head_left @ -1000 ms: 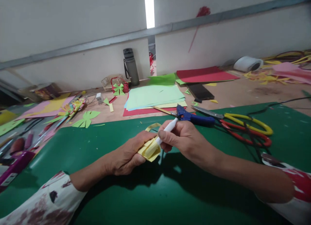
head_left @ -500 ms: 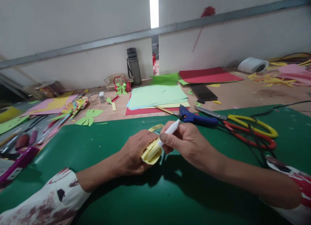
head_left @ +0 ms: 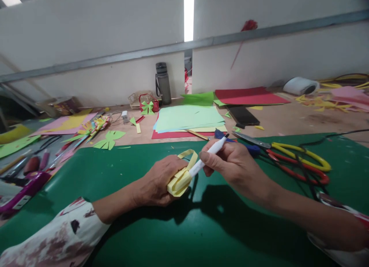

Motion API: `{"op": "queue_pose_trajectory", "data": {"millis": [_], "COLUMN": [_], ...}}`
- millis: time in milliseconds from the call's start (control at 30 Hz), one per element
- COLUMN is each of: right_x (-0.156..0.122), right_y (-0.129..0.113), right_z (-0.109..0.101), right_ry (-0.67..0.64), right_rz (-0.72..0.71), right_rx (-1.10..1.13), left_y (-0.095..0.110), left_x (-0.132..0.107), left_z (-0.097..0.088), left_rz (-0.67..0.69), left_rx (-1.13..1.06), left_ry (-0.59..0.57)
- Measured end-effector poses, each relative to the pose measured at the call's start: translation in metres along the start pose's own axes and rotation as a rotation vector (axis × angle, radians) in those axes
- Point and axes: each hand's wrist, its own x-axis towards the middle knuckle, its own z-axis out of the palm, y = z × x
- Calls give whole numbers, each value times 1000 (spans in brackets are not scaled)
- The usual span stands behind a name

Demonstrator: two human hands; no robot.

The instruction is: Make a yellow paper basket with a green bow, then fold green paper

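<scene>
Nearest, in white, blotched sleeves (head_left: 57,238), over a green mat (head_left: 155,236); gripping yellow paper (head_left: 179,183) in the left hand (head_left: 157,178), above the middle of the mat, with fingers closed on its left side and a strip looping up behind; cannot tell how the fingers underneath lie; pinching a white pen (head_left: 209,155) between thumb and fingers of the right hand (head_left: 233,159), slanted, dark end up, lower end at the paper's right edge; cannot tell whether touching it or just beside; behind the right hand, partly hidden, a blue glue gun (head_left: 253,150); to its right, scissors (head_left: 252,139) with yellow and red handles; past the mat, a green cutout (head_left: 111,138) to the left, pale green sheets (head_left: 187,117) in the middle, a phone (head_left: 243,115) to the right; farther back, a red bag (head_left: 155,105) with a green bow (head_left: 147,107), beside an upright bottle (head_left: 164,85); at the right, a white roll (head_left: 298,84); farthest, a pale wall (head_left: 121,17) crossed by a grey rail (head_left: 115,59).
</scene>
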Motion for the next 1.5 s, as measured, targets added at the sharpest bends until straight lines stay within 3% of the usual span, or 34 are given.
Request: {"op": "queue_pose_trajectory", "data": {"millis": [100,267,333,467,600,667,767,867,1000,1133,1267,1433,1500], "right_x": [0,-1,-1,-2,-2,-2,-3,-4,1,10,18,11,5], "right_y": [-2,-14,-17,-4,23,32,30,14,2,17,37,29,22], "right_z": [-3,-13,-15,-9,6,13,18,18,18,23,24,18,18], "right_ry": [48,251,260,77,-123,-166,-90,-13,-72,-107,-45,77,95], "right_rz": [-57,-124,-166,-270,-600,-672,-553,-270,102,352,348,9,-58], "right_rx": [-67,-102,-135,-299,-676,-795,-772,-557,-269,-81,-47,-309,-279], "left_y": [-1,-2,-3,-3,0,2,3,2,1,2,2,1,2], "left_x": [0,1,2,3,4,5,5,6,8,11,12,12,13], "left_z": [0,-3,-4,-6,-4,-3,-2,-1,0,2,3,8,10], "left_rz": [-4,-11,-19,-57,-36,-46,-116,-131,-58,-87,-105,-119,-150], "left_rx": [-26,-58,-89,-95,-76,-50,47,200,420,626,736,818,859], "left_ry": [19,78,98,112,125,133,130,167,252,267,264,235,215]}}
